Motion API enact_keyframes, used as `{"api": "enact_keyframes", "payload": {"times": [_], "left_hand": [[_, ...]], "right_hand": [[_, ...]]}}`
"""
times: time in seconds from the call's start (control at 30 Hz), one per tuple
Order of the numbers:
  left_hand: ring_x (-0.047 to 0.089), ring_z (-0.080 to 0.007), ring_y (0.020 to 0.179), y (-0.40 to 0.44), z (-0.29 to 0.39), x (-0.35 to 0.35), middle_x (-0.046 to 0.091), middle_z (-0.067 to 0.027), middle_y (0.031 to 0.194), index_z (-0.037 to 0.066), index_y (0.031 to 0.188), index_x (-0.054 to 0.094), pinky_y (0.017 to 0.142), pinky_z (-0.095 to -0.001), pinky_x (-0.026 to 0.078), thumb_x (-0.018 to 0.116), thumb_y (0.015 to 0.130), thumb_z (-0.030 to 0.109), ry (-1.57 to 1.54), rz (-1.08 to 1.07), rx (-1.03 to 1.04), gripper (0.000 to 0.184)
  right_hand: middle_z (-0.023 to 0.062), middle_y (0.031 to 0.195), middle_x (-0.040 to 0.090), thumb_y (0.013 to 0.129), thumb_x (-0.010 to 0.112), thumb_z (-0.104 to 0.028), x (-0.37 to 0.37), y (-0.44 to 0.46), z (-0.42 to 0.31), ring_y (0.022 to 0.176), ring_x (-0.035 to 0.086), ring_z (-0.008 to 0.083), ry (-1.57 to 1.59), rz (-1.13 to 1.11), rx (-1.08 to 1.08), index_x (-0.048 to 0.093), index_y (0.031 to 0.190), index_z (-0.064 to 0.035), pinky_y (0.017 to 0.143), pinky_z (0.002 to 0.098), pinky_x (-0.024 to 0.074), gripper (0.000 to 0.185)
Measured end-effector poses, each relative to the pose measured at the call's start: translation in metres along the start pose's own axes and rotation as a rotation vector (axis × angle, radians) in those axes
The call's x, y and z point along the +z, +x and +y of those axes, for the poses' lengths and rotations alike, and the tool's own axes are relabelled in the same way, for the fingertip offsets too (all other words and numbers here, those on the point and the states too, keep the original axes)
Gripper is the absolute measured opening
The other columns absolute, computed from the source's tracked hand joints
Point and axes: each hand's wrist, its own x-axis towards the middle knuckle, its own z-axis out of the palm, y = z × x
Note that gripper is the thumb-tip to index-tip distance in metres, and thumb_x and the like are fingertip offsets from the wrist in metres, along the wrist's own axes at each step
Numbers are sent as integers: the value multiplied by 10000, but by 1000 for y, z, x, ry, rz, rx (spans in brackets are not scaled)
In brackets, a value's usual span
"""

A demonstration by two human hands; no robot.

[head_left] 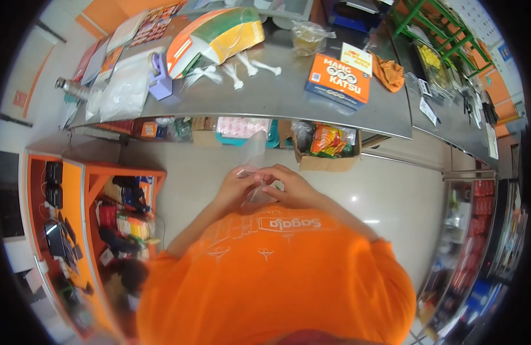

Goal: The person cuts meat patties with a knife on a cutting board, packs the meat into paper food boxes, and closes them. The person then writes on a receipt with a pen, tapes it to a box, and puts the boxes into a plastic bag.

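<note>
In front of my orange shirt, both hands are together on a clear plastic bag. My left hand pinches it from the left side. My right hand meets it from the right, fingers bent and closed on the plastic near the middle. One end of the bag rises above the hands and another part hangs below them. Nothing can be made out inside it. On the steel table ahead, several white twisted plastic pieces lie by a large orange, green and yellow plastic pack.
A purple tape dispenser and white plastic bags are on the table's left. An orange-blue box stands right of centre beside an orange cloth. Below the table edge sits a cardboard box of packets. Orange shelving flanks me on the left.
</note>
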Motion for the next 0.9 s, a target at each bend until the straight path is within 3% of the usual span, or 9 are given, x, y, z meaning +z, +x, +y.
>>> {"api": "enact_keyframes", "payload": {"times": [0.1,0.2,0.27,0.5,0.57,0.7,0.8,0.9], "left_hand": [[569,-141,775,-1,-11,-31,614,-110,953,17,996,570,696,-253,461,596,866,84,86,-101,24,148],[572,-157,882,-14,-6,-23,598,-112,1007,-26,1069,561,757,-252,465,620,854,124,71,84,65,269],[531,-106,705,-22,-4,-25,607,-40,843,28,976,595,663,-245,439,653,833,128,42,87,126,184],[538,-103,763,-80,-26,-98,614,-41,878,24,994,593,706,-243,430,644,838,124,77,106,168,192],[525,-106,770,-112,-27,-107,593,-54,875,-17,966,576,696,-235,420,625,847,126,-62,231,224,192],[524,-103,715,-185,-38,-121,578,-31,793,8,880,576,650,-234,414,617,851,117,-192,385,302,120],[539,-112,786,-235,-71,-164,593,-58,877,-6,949,572,701,-237,428,604,858,101,-67,325,297,143],[554,-132,849,-276,-95,-177,597,-85,955,-16,987,562,763,-251,444,599,861,86,-69,558,141,167]], "right_hand": [[98,974,542,845,619,-162,15,1,2,903,560,211,23,22,33,542,1168,-81,816,316,457,342],[102,970,545,852,609,-208,27,3,2,882,564,220,-53,-38,-15,534,1168,-101,805,325,458,342],[103,972,547,851,610,-211,32,6,0,882,565,219,-75,-75,-40,541,1159,-101,805,325,458,335],[105,989,553,853,617,-183,88,12,-28,921,573,201,-94,-196,-27,570,1128,-72,812,307,462,300],[106,974,558,851,615,-197,114,11,-34,904,580,208,-70,-236,-74,575,1108,-70,804,315,466,289],[104,984,559,854,612,-173,169,8,-48,916,575,202,-40,-364,-115,573,1104,-47,808,306,462,282],[104,971,563,852,609,-159,214,-2,-61,909,574,200,-39,-453,-163,577,1095,-46,806,305,459,269],[106,961,565,843,617,-195,255,-17,-67,871,588,211,-21,-532,-182,581,1082,-54,794,312,470,279]]}}
